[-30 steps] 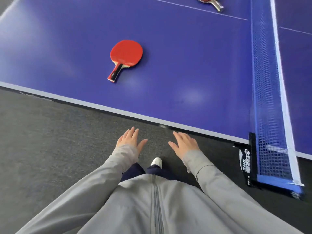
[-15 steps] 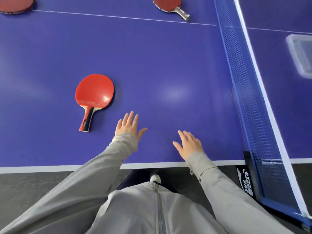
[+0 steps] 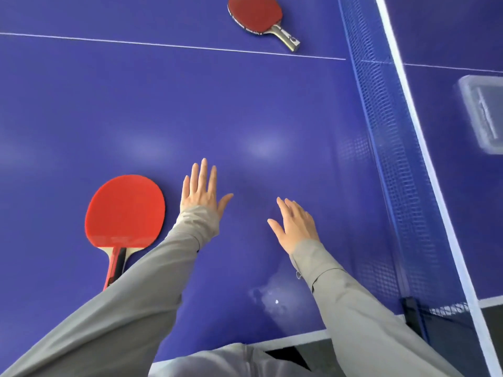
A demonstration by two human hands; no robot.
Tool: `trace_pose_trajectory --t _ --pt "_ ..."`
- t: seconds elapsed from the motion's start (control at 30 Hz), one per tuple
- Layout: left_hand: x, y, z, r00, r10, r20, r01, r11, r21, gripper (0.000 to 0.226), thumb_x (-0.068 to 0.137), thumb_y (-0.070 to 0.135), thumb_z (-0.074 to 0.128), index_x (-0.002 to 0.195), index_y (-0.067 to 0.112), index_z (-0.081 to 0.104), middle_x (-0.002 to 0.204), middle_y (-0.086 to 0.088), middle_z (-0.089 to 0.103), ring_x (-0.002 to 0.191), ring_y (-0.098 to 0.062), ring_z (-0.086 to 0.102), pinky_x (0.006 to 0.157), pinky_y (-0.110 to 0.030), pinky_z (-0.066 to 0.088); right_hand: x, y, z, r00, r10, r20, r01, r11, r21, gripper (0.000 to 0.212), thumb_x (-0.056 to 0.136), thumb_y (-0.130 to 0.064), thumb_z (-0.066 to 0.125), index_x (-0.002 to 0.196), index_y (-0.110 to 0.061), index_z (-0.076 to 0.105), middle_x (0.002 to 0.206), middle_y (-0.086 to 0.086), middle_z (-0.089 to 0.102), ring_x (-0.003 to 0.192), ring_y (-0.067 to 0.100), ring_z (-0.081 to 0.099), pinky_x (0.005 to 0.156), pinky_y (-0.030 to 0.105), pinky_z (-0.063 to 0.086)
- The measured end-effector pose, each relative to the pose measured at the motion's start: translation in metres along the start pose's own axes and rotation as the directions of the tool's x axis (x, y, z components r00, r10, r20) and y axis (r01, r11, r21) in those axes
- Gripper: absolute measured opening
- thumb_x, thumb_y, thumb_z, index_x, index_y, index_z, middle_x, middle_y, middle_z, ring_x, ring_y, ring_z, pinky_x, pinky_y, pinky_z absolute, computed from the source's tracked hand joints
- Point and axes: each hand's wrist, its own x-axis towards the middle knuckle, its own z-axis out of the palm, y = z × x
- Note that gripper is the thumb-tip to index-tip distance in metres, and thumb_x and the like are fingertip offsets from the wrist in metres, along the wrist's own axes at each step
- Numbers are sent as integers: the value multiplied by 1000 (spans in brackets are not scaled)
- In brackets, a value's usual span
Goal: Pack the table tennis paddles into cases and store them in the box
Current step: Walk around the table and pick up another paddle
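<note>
We are holding nothing. Left hand (image 3: 201,191) is spreading flat, fingers straight and apart, thumb out. Right hand (image 3: 295,227) is lying open too, fingers loosely fanned, empty. Both are sitting over the blue table-tennis table (image 3: 190,104); whether the palms are touching it we cannot tell.

The nearest red-rubber paddle with a red-and-black wooden handle (image 3: 125,210) is lying face up just beside the left hand, on its outer side. Its handle is pointing back toward us, the end hiding under the grey sleeve (image 3: 177,254). A second red paddle with a pale grey handle (image 3: 255,13) is lying well ahead of both hands, near the blue mesh net (image 3: 381,131). The clear plastic box (image 3: 484,112) is sitting beyond the net, well off the right hand's outer side, blurred. No cases are showing.

We are judging the step as reaching for the near paddle. The left hand should be sliding sideways, curling round the handle rather than the rubber, and lifting level.
</note>
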Motion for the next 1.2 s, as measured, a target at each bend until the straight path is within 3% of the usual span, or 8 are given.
trace_pose_trajectory --t 0.3,0.5,0.63,0.9,1.03,1.2 --pt "71 -2 15 997 -72 -27 72 997 -7 76 88 62 5 146 17 -15 155 0 -21 146 -21 -13 118 -40 -5 110 -10 -45 968 -94 -233 114 991 70 58 98 -39 40 148 -14 23 153 5 29 141 21 24 111 36 25" --pt "73 -2 21 994 -60 -95 55 997 -59 76 89 59 18 149 13 17 158 -5 14 146 -23 13 116 -43 10 204 -3 -83 900 -59 -431 142 977 161 55 96 -32 48 143 -7 32 145 9 40 134 26 33 104 36 27" --pt "75 -4 23 994 -48 -95 40 996 -81 75 91 60 14 147 12 27 156 -6 23 144 -23 18 115 -45 16 283 -3 -120 862 1 -507 115 974 196 58 96 -32 48 144 -6 30 147 11 35 136 28 30 105 43 28" --pt "78 -4 22 989 -67 -131 60 997 -56 73 92 60 15 147 13 25 155 -3 22 144 -21 16 116 -43 13 411 -3 -197 803 159 -574 -68 982 176 67 96 -39 43 148 -7 17 153 10 24 141 26 23 108 47 25" --pt "76 -4 22 986 -64 -156 58 998 -39 74 87 58 31 146 13 27 155 -4 22 143 -21 19 114 -46 19 439 -3 -206 813 120 -570 -78 992 97 59 95 -40 44 140 -5 31 145 13 36 134 31 31 103 49 29" --pt "77 -4 22 982 -60 -181 56 998 -29 73 87 57 33 146 13 27 154 -4 23 143 -21 19 112 -47 21 438 -5 -208 769 81 -634 -73 997 38 45 94 -34 48 125 -2 44 133 17 46 126 34 39 99 49 34"
